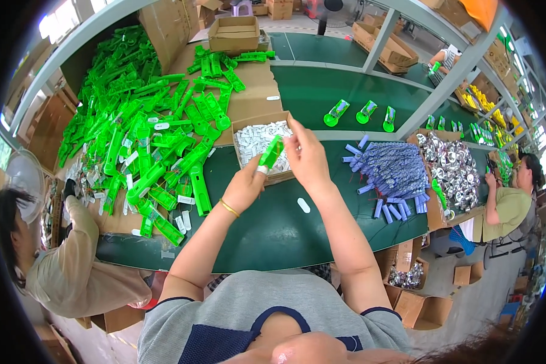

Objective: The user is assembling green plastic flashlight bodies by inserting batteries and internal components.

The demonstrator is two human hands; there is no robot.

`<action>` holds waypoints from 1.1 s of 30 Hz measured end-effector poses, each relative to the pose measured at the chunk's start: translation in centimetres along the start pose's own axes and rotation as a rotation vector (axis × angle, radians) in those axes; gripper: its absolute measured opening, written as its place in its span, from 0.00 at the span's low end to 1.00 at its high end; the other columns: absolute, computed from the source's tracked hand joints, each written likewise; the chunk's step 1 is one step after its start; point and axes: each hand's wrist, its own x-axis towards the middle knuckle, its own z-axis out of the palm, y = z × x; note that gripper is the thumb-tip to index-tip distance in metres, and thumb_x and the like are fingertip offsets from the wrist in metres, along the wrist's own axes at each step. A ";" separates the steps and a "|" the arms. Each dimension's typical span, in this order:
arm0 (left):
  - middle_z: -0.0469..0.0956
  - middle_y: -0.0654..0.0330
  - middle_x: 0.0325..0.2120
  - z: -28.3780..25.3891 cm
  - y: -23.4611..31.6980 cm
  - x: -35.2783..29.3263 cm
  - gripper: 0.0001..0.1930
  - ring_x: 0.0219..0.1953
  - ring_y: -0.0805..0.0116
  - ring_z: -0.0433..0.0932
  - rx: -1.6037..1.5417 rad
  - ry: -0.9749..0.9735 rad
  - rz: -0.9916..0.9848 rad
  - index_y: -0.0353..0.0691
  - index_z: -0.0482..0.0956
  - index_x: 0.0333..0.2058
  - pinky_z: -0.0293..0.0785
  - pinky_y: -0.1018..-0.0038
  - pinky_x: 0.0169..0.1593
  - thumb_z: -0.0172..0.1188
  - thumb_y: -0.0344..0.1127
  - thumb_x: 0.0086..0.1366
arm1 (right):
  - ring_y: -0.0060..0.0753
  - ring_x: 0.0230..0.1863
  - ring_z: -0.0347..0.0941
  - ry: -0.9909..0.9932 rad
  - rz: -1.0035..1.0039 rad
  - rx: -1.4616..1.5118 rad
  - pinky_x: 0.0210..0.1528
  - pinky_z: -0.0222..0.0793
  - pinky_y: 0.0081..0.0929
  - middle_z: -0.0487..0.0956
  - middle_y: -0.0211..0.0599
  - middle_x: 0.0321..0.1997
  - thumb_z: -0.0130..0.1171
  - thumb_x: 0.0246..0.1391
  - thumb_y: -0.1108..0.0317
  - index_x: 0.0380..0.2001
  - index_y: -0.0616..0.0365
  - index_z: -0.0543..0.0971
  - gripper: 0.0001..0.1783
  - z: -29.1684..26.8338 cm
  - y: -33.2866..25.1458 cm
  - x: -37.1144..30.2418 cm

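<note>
A green plastic housing [272, 153] is gripped in my left hand [246, 187], its fingers closed around the lower end. My right hand [308, 156] meets it from the other side. Those fingertips are bunched together near the housing's upper part, and whatever they pinch is hidden. Both hands are over a small cardboard box [279, 178] full of small white parts [262, 137]. On the green bench nearer to me lies a white oval piece [303, 205]. A large heap of green housings [145, 133], some with white pieces and wires, spreads out on the left.
Blue cylindrical cells [388, 170] with wires are piled on the right, beside a box of shiny metallic cups [449, 170]. Three green assemblies [366, 111] stand on the belt ahead, behind a metal rail. Co-workers sit at left [67, 261] and right [512, 197].
</note>
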 end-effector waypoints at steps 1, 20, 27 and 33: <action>0.79 0.51 0.33 -0.5 0.6 0.0 0.23 0.33 0.60 0.81 -0.307 -0.141 -0.122 0.37 0.61 0.65 0.77 0.66 0.38 0.43 0.38 0.74 | 0.42 0.38 0.80 0.055 0.120 0.107 0.38 0.76 0.35 0.80 0.44 0.39 0.57 0.59 0.74 0.49 0.61 0.78 0.14 -0.3 0.3 -0.1; 0.74 0.41 0.53 4.4 -0.1 0.7 0.35 0.54 0.49 0.77 -0.054 0.045 0.231 0.29 0.40 0.71 0.71 0.64 0.57 0.46 0.30 0.72 | 0.20 0.33 0.73 -0.030 0.566 0.689 0.35 0.72 0.20 0.78 0.34 0.37 0.64 0.55 0.72 0.64 0.60 0.67 0.33 0.8 -0.6 -5.2; 0.70 0.55 0.55 6.8 -0.8 2.1 0.27 0.55 0.68 0.70 -0.559 -0.070 0.009 0.35 0.53 0.69 0.66 0.72 0.60 0.46 0.34 0.76 | 0.26 0.30 0.74 0.138 0.257 0.330 0.34 0.73 0.24 0.76 0.35 0.31 0.61 0.51 0.83 0.59 0.59 0.71 0.30 0.4 -0.4 -7.8; 0.75 0.60 0.43 6.4 0.6 3.1 0.18 0.43 0.72 0.75 -0.741 -0.103 -0.170 0.37 0.64 0.60 0.75 0.72 0.50 0.45 0.28 0.73 | 0.44 0.35 0.75 0.005 0.042 0.257 0.36 0.72 0.38 0.78 0.39 0.32 0.60 0.52 0.77 0.49 0.57 0.77 0.19 -2.4 3.2 -6.6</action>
